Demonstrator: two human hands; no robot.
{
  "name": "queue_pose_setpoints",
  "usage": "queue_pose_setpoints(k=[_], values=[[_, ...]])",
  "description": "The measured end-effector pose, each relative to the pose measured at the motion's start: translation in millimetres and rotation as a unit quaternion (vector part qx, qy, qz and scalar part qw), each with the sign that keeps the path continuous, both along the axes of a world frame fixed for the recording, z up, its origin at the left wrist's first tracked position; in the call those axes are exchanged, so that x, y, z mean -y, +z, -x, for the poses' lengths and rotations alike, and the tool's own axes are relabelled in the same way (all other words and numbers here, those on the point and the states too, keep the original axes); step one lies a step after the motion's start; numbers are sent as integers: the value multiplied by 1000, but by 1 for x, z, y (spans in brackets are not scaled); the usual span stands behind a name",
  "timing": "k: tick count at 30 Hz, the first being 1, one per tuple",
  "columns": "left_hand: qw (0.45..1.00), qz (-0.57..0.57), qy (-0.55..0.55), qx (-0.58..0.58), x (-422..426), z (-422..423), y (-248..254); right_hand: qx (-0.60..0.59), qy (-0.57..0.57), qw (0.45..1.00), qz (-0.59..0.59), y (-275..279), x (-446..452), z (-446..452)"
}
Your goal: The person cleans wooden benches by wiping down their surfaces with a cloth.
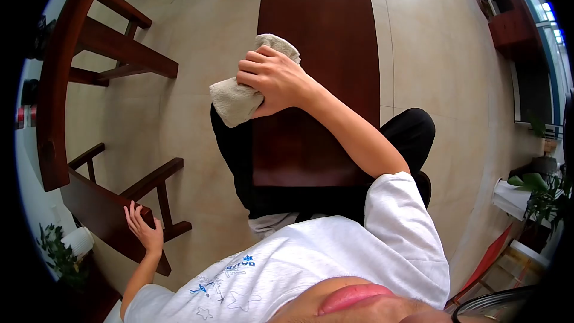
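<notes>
My right hand [278, 81] is closed round a folded beige cloth [233, 101]. It presses the cloth at the left edge of a long dark-wood bench [320, 36], and part of the cloth hangs past that edge. My right arm crosses over the bench's near end. Off to the left, my left hand [143, 227] has its fingers spread and rests on the edge of a dark wooden seat [98, 209]. Nothing is held in it.
My black-trousered legs [412, 134] are either side of the bench's near end. Dark wooden furniture [57, 107] stands at the left. Potted plants [532, 185] and a red-topped folding item [487, 260] are at the right. The floor [197, 54] is beige tile.
</notes>
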State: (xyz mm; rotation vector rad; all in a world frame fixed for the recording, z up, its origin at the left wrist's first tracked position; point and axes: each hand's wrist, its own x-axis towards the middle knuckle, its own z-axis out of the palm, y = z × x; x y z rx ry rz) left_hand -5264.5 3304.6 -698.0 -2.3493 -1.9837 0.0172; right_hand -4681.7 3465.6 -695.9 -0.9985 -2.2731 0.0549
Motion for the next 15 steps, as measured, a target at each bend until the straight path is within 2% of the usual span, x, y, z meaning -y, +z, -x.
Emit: queue_pose_setpoints(k=[8, 10, 11, 14, 15], values=[[1000, 1, -7, -10, 0, 0, -2, -10, 9, 1000, 6, -6, -6, -5], [1000, 1, -11, -12, -1, 1, -3, 5, -58, 998, -23, -8, -12, -17], [1000, -1, -16, -11, -1, 3, -4, -4, -137, 991, -6, -8, -15, -28], [1000, -10, -24, -5, 0, 4, -4, 27, -386, 922, 9, -10, -27, -73], [1000, -13, -26, -4, 0, 4, -4, 29, -419, 908, 13, -9, -26, -92]])
